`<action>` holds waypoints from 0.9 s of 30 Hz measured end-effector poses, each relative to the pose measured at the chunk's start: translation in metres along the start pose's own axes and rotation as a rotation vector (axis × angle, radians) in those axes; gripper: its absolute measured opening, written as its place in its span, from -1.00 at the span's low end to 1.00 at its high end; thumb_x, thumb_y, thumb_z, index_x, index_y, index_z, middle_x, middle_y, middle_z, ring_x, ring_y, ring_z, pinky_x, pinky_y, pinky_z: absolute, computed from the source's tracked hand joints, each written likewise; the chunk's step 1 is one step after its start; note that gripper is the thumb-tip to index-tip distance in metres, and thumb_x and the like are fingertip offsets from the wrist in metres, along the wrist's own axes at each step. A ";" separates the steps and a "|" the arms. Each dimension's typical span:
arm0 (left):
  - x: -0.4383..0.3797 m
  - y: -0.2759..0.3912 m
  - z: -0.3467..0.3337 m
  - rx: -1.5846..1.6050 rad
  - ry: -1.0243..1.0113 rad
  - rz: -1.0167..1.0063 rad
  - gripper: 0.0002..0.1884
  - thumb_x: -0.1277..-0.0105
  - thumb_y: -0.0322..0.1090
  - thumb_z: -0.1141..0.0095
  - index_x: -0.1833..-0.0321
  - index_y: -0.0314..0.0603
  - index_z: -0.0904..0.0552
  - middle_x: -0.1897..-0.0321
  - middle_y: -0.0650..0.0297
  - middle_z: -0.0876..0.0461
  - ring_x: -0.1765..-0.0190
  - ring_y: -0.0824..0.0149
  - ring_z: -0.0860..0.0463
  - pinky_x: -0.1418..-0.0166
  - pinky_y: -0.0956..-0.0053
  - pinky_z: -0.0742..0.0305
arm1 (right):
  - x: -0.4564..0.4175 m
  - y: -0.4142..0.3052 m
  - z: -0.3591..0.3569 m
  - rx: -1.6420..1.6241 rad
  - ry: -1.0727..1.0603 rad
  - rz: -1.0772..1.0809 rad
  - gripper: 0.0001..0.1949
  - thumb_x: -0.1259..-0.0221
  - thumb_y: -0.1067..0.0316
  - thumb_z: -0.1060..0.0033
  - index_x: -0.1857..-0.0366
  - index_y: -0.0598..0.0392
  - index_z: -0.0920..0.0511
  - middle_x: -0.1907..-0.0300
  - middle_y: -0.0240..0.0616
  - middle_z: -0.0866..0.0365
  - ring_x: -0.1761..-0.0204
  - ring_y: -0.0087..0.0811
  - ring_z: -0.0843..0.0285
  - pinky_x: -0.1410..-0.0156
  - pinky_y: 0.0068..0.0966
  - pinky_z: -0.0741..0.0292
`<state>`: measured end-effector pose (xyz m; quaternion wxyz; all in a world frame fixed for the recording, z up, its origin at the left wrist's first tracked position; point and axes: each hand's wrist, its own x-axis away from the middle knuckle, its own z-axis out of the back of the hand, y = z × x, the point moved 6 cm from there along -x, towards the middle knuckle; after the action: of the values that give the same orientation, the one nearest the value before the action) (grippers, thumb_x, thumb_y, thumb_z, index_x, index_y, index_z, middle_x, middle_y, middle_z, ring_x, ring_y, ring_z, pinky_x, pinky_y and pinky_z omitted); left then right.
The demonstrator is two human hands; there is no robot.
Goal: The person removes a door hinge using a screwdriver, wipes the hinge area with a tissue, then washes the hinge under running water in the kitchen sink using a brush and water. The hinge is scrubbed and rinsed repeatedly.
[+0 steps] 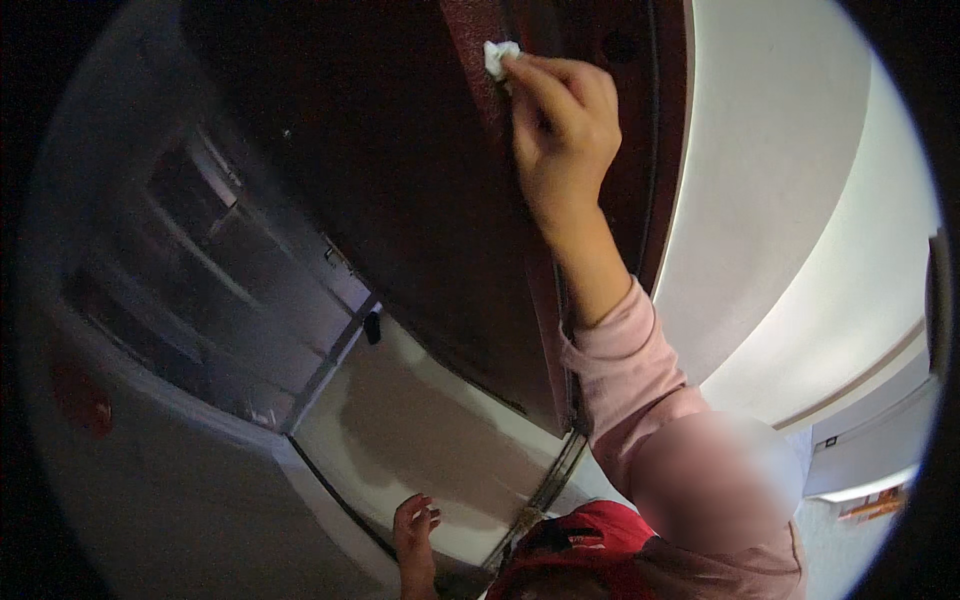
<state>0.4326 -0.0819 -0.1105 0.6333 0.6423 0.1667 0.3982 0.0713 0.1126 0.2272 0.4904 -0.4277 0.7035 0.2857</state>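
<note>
My right hand (574,124), in a pink sleeve, is raised along a dark reddish-brown door (420,195). Its thumb and fingers pinch a crumpled white cloth or tissue (500,60), which lies against the reddish strip near the door's edge. Lower down, my left hand (417,517) hangs above the floor with its fingers loosely curled and apart, and holds nothing visible. A red garment (600,525) shows at the bottom, below the sleeve.
A dark door frame (671,150) borders a pale wall (772,150) on the right. Below runs a threshold track (551,472) beside the pale floor (442,435). A grey panelled door (247,262) stands at the left. Low at the right lies an orange thing (874,506).
</note>
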 end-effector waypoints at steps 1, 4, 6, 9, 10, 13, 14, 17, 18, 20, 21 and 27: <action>-0.010 0.017 0.006 -0.019 -0.031 -0.036 -0.58 -0.43 -0.15 -0.14 -0.24 -0.20 -0.48 -0.09 0.15 -0.57 -0.02 0.19 -0.62 -0.14 0.25 -0.51 | 0.001 -0.008 -0.002 -0.022 -0.040 -0.025 -0.70 0.13 0.61 -0.29 0.23 0.07 -0.70 0.25 -0.22 -0.64 0.17 -0.13 -0.56 0.08 -0.30 -0.52; -0.013 -0.008 0.005 -0.045 0.022 0.024 -0.57 -0.43 -0.14 -0.14 -0.24 -0.23 -0.48 -0.06 0.14 -0.59 0.00 0.19 -0.64 -0.13 0.26 -0.53 | 0.050 -0.017 0.045 -0.063 -0.119 -0.173 -0.69 0.13 0.62 -0.30 0.22 0.08 -0.70 0.26 -0.21 -0.63 0.19 -0.15 -0.58 0.09 -0.33 -0.53; -0.010 -0.011 -0.017 -0.056 -0.059 0.086 -0.66 -0.46 -0.23 -0.08 -0.19 -0.22 -0.49 -0.02 0.15 -0.60 -0.02 0.25 -0.62 -0.15 0.30 -0.51 | 0.058 -0.013 0.062 -0.064 -0.131 -0.206 -0.69 0.14 0.63 -0.31 0.22 0.09 -0.70 0.22 -0.20 -0.65 0.18 -0.16 -0.60 0.09 -0.35 -0.55; -0.014 -0.025 -0.041 -0.053 -0.193 0.115 -0.59 -0.45 -0.16 -0.13 -0.23 -0.25 -0.48 -0.05 0.12 -0.60 -0.02 0.20 -0.64 -0.15 0.24 -0.53 | 0.030 -0.009 0.058 -0.106 -0.082 -0.125 -0.68 0.14 0.60 -0.31 0.20 0.08 -0.69 0.19 -0.21 -0.66 0.16 -0.16 -0.60 0.08 -0.33 -0.55; -0.014 -0.021 -0.056 -0.031 -0.245 0.116 -0.59 -0.45 -0.17 -0.13 -0.23 -0.25 -0.48 -0.06 0.12 -0.60 -0.03 0.19 -0.64 -0.15 0.23 -0.52 | 0.011 -0.009 0.055 -0.125 -0.057 -0.087 -0.67 0.14 0.58 -0.31 0.19 0.07 -0.69 0.18 -0.21 -0.65 0.15 -0.16 -0.60 0.07 -0.31 -0.54; -0.009 0.001 -0.083 -0.052 -0.304 0.102 -0.67 -0.47 -0.28 -0.08 -0.20 -0.26 -0.49 -0.04 0.14 -0.61 -0.02 0.25 -0.63 -0.15 0.29 -0.51 | -0.001 -0.011 0.045 -0.171 -0.034 -0.069 -0.68 0.09 0.57 -0.28 0.16 0.06 -0.68 0.14 -0.20 -0.66 0.11 -0.16 -0.60 0.02 -0.31 -0.53; -0.011 0.008 -0.093 -0.070 -0.335 0.084 -0.70 -0.48 -0.33 -0.05 -0.19 -0.27 -0.50 -0.03 0.14 -0.61 -0.01 0.28 -0.63 -0.15 0.32 -0.52 | 0.008 -0.011 0.056 -0.172 -0.049 -0.067 -0.69 0.07 0.60 -0.27 0.17 0.08 -0.70 0.14 -0.18 -0.66 0.11 -0.17 -0.61 0.01 -0.33 -0.53; 0.001 0.012 -0.088 -0.024 -0.329 0.054 -0.71 -0.48 -0.36 -0.04 -0.19 -0.28 -0.50 -0.04 0.12 -0.61 -0.03 0.28 -0.62 -0.16 0.33 -0.51 | 0.061 -0.025 0.099 -0.179 -0.168 -0.171 -0.68 0.10 0.60 -0.25 0.17 0.12 -0.71 0.15 -0.17 -0.65 0.12 -0.19 -0.60 0.00 -0.29 -0.52; 0.001 0.009 -0.082 -0.055 -0.275 0.085 -0.70 -0.48 -0.33 -0.04 -0.19 -0.26 -0.50 -0.05 0.13 -0.61 -0.04 0.26 -0.62 -0.16 0.30 -0.50 | 0.088 -0.023 0.106 -0.188 -0.204 -0.262 -0.66 0.13 0.64 -0.27 0.17 0.14 -0.71 0.17 -0.17 -0.65 0.13 -0.20 -0.59 0.01 -0.31 -0.52; -0.005 -0.006 -0.064 -0.116 -0.197 0.173 -0.68 -0.48 -0.27 -0.06 -0.21 -0.23 -0.50 -0.07 0.13 -0.60 -0.05 0.21 -0.62 -0.17 0.24 -0.50 | 0.131 -0.025 0.110 -0.155 -0.229 -0.379 -0.63 0.20 0.68 -0.31 0.19 0.17 -0.71 0.17 -0.15 -0.64 0.14 -0.21 -0.58 0.04 -0.35 -0.51; 0.000 -0.007 -0.061 -0.125 -0.197 0.192 -0.70 -0.48 -0.30 -0.04 -0.20 -0.25 -0.50 -0.06 0.12 -0.60 -0.05 0.23 -0.62 -0.17 0.27 -0.50 | 0.133 -0.027 0.116 -0.136 -0.254 -0.402 -0.63 0.22 0.69 -0.32 0.19 0.17 -0.72 0.16 -0.14 -0.64 0.13 -0.21 -0.58 0.05 -0.36 -0.51; -0.002 -0.022 -0.088 -0.207 -0.283 0.169 -0.73 -0.50 -0.34 0.03 -0.17 -0.29 -0.50 -0.06 0.11 -0.60 -0.04 0.24 -0.62 -0.16 0.31 -0.51 | 0.069 0.000 0.104 -0.050 -0.102 -0.246 -0.59 0.21 0.71 -0.30 0.13 0.17 -0.71 0.21 -0.12 -0.61 0.18 -0.23 -0.57 0.10 -0.42 -0.50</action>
<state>0.3742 -0.0206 -0.1427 0.6774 0.6349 -0.0204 0.3710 0.1072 0.1758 0.1252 0.5461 -0.5077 0.6126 0.2624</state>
